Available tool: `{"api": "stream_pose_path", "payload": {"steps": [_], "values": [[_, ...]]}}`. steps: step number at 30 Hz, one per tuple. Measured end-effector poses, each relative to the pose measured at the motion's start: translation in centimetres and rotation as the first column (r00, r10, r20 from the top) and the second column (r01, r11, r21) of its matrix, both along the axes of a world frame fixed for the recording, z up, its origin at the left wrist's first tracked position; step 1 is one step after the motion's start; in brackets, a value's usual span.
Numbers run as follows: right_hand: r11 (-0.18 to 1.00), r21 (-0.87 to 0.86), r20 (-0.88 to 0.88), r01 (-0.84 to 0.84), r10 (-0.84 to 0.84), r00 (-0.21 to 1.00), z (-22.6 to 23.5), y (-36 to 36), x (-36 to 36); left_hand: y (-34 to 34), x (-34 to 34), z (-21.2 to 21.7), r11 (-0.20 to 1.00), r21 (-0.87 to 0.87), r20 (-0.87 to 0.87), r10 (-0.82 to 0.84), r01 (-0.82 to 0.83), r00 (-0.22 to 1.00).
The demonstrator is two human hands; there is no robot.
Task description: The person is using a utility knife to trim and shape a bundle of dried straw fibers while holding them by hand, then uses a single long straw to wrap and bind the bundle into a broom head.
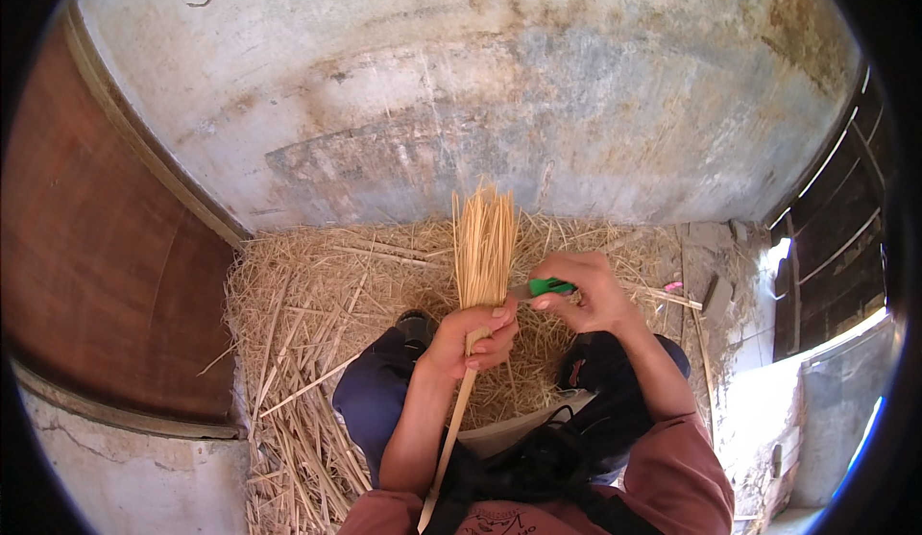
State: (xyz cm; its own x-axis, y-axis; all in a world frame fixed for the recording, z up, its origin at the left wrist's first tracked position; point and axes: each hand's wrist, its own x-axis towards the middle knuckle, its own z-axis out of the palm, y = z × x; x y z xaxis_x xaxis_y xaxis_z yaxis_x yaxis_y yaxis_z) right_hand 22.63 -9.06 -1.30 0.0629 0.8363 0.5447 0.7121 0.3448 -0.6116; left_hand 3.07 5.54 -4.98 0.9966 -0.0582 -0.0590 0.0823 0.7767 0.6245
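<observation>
My left hand (473, 339) is wrapped round the lower part of a bundle of thin split bamboo strips (485, 247), which fans upward in front of me. From beneath that fist a long pale bamboo handle (451, 439) runs down toward my body; where it joins the bundle is hidden by my fingers. My right hand (588, 295) grips a green-handled knife (551, 287) between thumb and fingers. Its short blade points left, close to the right side of the bundle just above my left hand; I cannot tell whether it touches the strips.
Shavings and straw-like scraps (327, 247) cover the floor, with longer bamboo strips (298, 439) at the left. A stained wall (461, 103) rises ahead. A brown wooden door (115, 247) stands left, and a grey block (716, 297) lies right near dark slatted boards (836, 237).
</observation>
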Motion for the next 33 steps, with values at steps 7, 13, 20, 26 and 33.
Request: {"api": "stream_pose_path", "payload": {"steps": [7, 13, 20, 26, 33], "values": [[0.999, -0.044, -0.019, -0.029, 0.028, 0.999, -1.0, 0.7, -0.8, 0.0, -0.1, -0.8, 0.987, -0.134, 0.054, -0.087, 0.094, 0.995], [0.997, 0.026, 0.003, 0.067, -0.067, 0.998, -1.1, 1.0, -0.3, -0.1, 0.0, -1.3, 0.967, -0.194, 0.1, -0.151, 0.168, 0.984], [0.942, 0.132, -0.274, 0.31, -0.266, 0.924, 0.2, 0.3, 3.5, -0.7, 0.6, -0.9, 0.963, -0.176, 0.121, -0.184, 0.203, 0.976], [0.998, -0.056, -0.021, 0.035, -0.036, 0.999, 1.3, -0.5, 0.3, -1.6, 0.7, 0.2, 0.916, 0.374, -0.168, 0.22, -0.145, 0.961], [0.981, -0.072, 0.127, 0.178, -0.168, 0.978, 0.2, 0.4, -1.7, -2.7, 1.5, -0.9, 0.537, 0.798, -0.053, 0.514, -0.272, 0.856]]}}
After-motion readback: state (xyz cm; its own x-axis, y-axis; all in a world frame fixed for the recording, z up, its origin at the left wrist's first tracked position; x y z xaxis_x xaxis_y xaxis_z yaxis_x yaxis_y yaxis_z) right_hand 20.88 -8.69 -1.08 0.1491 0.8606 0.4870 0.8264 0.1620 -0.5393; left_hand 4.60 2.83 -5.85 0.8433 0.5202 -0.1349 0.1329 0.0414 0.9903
